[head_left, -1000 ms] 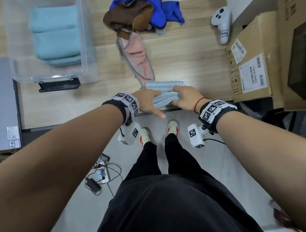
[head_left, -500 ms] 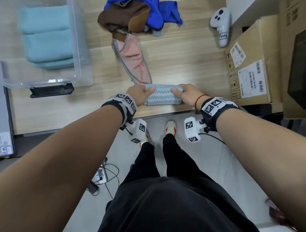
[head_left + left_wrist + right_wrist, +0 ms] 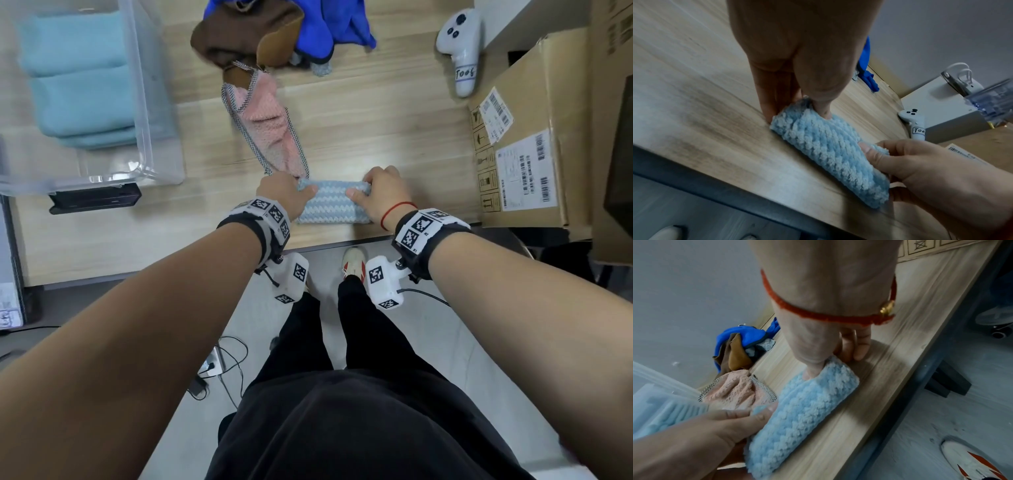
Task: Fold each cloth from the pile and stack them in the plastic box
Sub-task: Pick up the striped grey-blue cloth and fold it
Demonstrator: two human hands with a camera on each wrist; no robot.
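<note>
Near the front edge of the wooden surface [image 3: 376, 137] lies the folded light-blue cloth [image 3: 331, 202], a compact wavy-textured rectangle. Your left hand [image 3: 281, 192] pinches its left end, thumb on top w/ fingers tucked at the end. Your right hand [image 3: 383, 193] pinches the right end the same way, thumb pressed into the pile, fingers curled behind. Cloth sits flat on the surface betw. both hands.

Just beyond it, touching its far-left corner, is the pink cloth [image 3: 270, 126] w/ checked trim, stretched out twd the pile: brown cloth [image 3: 239, 37] & royal-blue cloth [image 3: 329, 27] at the far edge.

Far left: clear plastic box [image 3: 144, 113] holding folded teal cloths [image 3: 82, 89], stacked. Right side: white controller [image 3: 460, 44] & cardboard box [image 3: 527, 137].
</note>
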